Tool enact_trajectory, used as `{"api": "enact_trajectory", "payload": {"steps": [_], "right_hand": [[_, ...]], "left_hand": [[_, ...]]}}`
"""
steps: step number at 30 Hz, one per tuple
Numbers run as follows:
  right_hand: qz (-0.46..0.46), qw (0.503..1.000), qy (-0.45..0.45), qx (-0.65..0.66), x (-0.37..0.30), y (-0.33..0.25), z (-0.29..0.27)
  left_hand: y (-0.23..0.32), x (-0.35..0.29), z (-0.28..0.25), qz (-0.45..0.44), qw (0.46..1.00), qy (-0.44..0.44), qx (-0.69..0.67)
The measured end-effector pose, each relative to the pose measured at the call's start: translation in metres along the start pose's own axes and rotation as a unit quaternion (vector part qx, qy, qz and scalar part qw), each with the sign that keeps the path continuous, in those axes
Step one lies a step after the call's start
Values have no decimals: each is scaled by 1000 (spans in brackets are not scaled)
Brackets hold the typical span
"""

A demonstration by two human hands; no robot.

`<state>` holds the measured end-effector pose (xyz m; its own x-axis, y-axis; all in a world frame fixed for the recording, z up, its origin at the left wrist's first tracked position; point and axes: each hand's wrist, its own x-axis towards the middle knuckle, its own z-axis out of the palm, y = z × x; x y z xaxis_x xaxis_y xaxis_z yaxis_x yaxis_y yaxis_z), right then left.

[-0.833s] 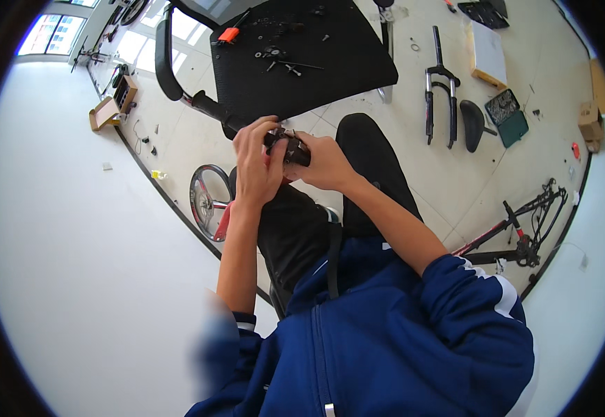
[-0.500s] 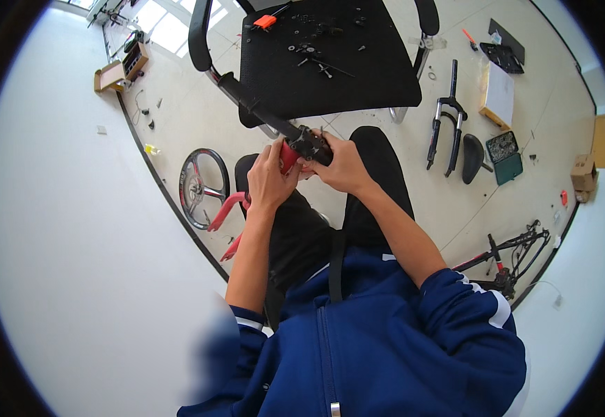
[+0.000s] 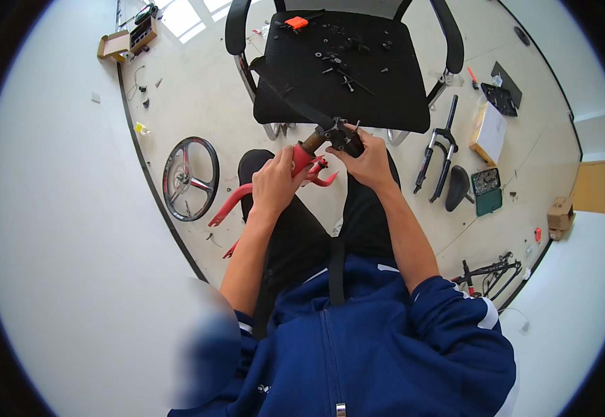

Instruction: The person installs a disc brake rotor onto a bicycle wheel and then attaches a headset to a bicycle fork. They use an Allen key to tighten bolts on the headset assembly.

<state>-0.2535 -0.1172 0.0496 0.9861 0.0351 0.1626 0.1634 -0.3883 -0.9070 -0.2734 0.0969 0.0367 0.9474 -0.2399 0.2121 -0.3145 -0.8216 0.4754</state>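
Observation:
Between my knees is a red bicycle frame [image 3: 233, 201], its curved arms reaching out to the left past my forearm. My left hand [image 3: 275, 183] is wrapped round its red upper tube. A bare brownish tube [image 3: 312, 142] shows between that red tube and a black handlebar stem [image 3: 337, 132]. My right hand [image 3: 369, 165] grips the stem from the right, with its thumb on the near side. From the stem, a dark handlebar stretches up and left over the chair seat, blurred and hard to see against the black. Both palms hide parts of what they hold.
Ahead stands a black office chair [image 3: 281, 69] with loose bolts, small parts and an orange-handled tool [image 3: 296, 23] on its seat. A wheel [image 3: 191, 178] lies left. On the right are a suspension fork [image 3: 439, 147], a saddle [image 3: 457, 187], a green toolbox [image 3: 487, 201] and a black frame [image 3: 490, 271].
The stem has risen away from the red tube, exposing the brownish tube between them. My hands have moved farther apart, and more of the red frame shows. The view has shifted.

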Motion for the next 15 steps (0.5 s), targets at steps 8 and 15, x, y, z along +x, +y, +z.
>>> {"api": "enact_trajectory", "payload": {"steps": [8,15], "right_hand": [[-2,1000,30,0,-22,-15,10],[-32,998,-2,-62,-10,-14,-5]], "left_hand": [[-4,-4,11,1,1000,29,3],[-1,-4,8,-7,1000,29,-8]]}}
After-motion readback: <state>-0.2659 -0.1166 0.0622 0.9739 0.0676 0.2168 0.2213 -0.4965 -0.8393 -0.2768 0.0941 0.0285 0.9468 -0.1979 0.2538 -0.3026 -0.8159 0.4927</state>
